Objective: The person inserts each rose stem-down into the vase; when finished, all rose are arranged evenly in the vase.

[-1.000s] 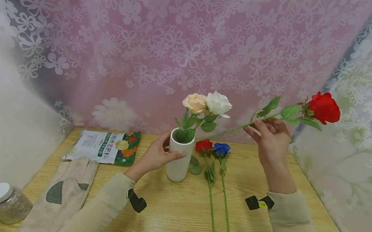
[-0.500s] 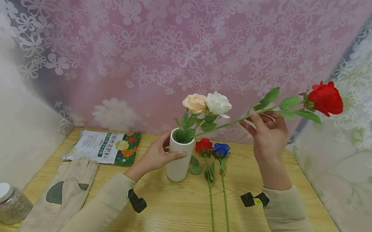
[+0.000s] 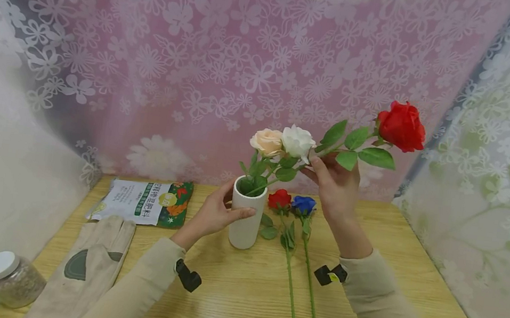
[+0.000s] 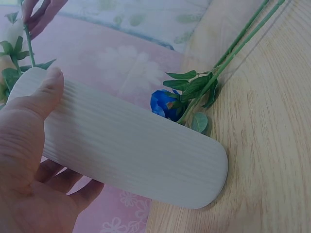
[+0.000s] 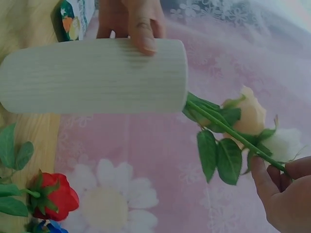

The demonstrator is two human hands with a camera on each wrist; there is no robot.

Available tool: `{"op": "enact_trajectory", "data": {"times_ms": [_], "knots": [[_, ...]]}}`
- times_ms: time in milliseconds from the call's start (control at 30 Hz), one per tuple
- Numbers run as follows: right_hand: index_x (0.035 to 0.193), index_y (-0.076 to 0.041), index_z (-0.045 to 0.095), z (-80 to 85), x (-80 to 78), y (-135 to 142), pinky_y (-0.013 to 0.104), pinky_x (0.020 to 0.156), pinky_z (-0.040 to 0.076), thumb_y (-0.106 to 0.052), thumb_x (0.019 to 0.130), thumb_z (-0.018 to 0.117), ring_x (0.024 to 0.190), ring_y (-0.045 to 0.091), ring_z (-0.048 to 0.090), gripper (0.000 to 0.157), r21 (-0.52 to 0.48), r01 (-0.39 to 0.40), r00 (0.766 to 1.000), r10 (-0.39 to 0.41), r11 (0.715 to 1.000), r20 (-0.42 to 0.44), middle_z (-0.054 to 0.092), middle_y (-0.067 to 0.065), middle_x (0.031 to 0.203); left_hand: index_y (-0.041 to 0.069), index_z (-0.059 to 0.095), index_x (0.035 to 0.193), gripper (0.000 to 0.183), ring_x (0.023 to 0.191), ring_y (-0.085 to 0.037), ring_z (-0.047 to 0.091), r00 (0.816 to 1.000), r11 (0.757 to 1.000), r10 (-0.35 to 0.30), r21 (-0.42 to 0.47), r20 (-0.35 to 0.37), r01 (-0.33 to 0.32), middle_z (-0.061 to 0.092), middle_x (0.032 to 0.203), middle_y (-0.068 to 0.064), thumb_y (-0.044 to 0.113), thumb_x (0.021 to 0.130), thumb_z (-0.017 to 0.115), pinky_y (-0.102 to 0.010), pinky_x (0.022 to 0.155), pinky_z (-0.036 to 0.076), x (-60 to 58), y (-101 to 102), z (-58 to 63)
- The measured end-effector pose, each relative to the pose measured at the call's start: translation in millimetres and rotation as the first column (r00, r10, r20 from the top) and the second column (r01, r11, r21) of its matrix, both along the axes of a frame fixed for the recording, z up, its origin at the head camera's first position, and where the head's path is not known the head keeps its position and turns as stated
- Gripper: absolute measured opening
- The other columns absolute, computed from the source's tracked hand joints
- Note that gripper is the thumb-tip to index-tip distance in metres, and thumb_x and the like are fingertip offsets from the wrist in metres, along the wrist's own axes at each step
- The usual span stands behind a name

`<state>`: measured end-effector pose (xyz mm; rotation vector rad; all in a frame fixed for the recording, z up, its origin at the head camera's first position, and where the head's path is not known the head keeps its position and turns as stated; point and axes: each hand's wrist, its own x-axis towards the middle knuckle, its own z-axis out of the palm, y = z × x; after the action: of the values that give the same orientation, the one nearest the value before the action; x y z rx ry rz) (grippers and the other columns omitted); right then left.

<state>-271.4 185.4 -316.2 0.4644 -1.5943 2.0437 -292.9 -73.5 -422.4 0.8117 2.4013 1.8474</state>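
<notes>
My left hand (image 3: 219, 212) grips the white ribbed vase (image 3: 245, 227) round its upper part, the thumb across its front. Out of the vase stand a peach rose (image 3: 267, 142) and a white rose (image 3: 298, 142). With thumb and fingers my right hand (image 3: 339, 186) pinches the stem of a red rose (image 3: 402, 125), which leans up to the right. In the right wrist view its green stem (image 5: 228, 130) runs into the vase mouth. Right of the vase, a second red rose (image 3: 279, 200) and a blue rose (image 3: 303, 205) lie on the table.
A fertilizer bag (image 3: 140, 200) lies at the back left of the wooden table (image 3: 218, 294). In front of it are beige work gloves (image 3: 86, 266) and a white-lidded jar (image 3: 12, 278). A pink floral curtain (image 3: 229, 59) hangs behind.
My right hand has moved left toward the vase, bringing the red rose with it; the stem end has slid into the mouth. The left hand and the vase have stayed put.
</notes>
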Motion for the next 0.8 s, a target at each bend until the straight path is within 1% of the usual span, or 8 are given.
{"op": "enact_trajectory", "data": {"times_ms": [200,267,467,567,667,800], "knots": [[0.14,-0.013,0.055,-12.7,-3.3,-17.8,0.042,0.081,0.066,0.008,0.098,0.067,0.087,0.02,0.075,0.049,0.039,0.003,0.996,-0.006,0.999,0.089,0.061,0.002,0.092,0.028,0.04,0.161,0.079,0.136,-0.029,0.061,1.0,1.0,0.001,0.0,0.008,-0.001,0.059,0.149,-0.005,0.022,0.095,0.082,-0.053,0.11,0.055,0.1,0.5,-0.3],[0.141,-0.013,0.054,-16.8,-4.7,-23.3,0.041,0.081,0.066,0.008,0.098,0.067,0.088,0.02,0.076,0.049,0.045,-0.005,0.994,0.0,0.999,0.108,0.059,0.001,0.091,0.029,0.039,0.161,0.079,0.137,-0.029,0.06,1.0,1.0,0.005,-0.002,0.009,-0.005,0.058,0.149,-0.004,0.022,0.095,0.082,-0.053,0.111,0.054,-0.2,0.7,-0.5],[0.131,-0.006,0.056,-26.6,-8.6,-38.1,0.038,0.08,0.067,0.013,0.098,0.064,0.089,0.019,0.074,0.039,0.02,-0.046,0.992,0.043,0.999,0.122,0.059,0.002,0.092,0.03,0.04,0.161,0.079,0.136,-0.029,0.061,1.0,1.0,0.011,-0.004,0.003,-0.011,0.058,0.149,-0.004,0.024,0.095,0.083,-0.053,0.11,0.054,-1.2,1.4,-0.7],[0.131,-0.002,0.055,-28.5,-9.2,-43.5,0.036,0.079,0.067,0.013,0.098,0.062,0.088,0.018,0.072,0.037,0.005,-0.053,0.989,0.052,0.999,0.141,0.06,0.003,0.093,0.029,0.041,0.161,0.079,0.135,-0.029,0.062,1.0,1.0,0.009,0.001,-0.004,-0.009,0.059,0.148,-0.004,0.023,0.094,0.083,-0.053,0.109,0.055,-1.9,1.5,-1.0],[0.13,0.003,0.055,-28.7,-8.9,-46.5,0.033,0.079,0.067,0.011,0.1,0.061,0.086,0.017,0.073,0.031,0.004,-0.045,0.982,0.043,0.999,0.186,0.062,0.004,0.095,0.028,0.042,0.16,0.079,0.135,-0.029,0.062,1.0,1.0,0.008,0.004,-0.007,-0.008,0.06,0.147,-0.005,0.023,0.094,0.084,-0.053,0.108,0.056,-2.6,1.5,-1.7],[0.123,0.012,0.056,-28.1,-9.5,-47.2,0.032,0.08,0.066,0.008,0.102,0.061,0.083,0.015,0.074,0.023,0.032,-0.027,0.97,0.019,0.999,0.24,0.065,0.005,0.097,0.027,0.042,0.16,0.079,0.135,-0.03,0.062,1.0,1.0,0.01,0.004,-0.006,-0.01,0.06,0.146,-0.006,0.023,0.094,0.084,-0.053,0.108,0.056,-2.7,1.3,-2.7]]}}
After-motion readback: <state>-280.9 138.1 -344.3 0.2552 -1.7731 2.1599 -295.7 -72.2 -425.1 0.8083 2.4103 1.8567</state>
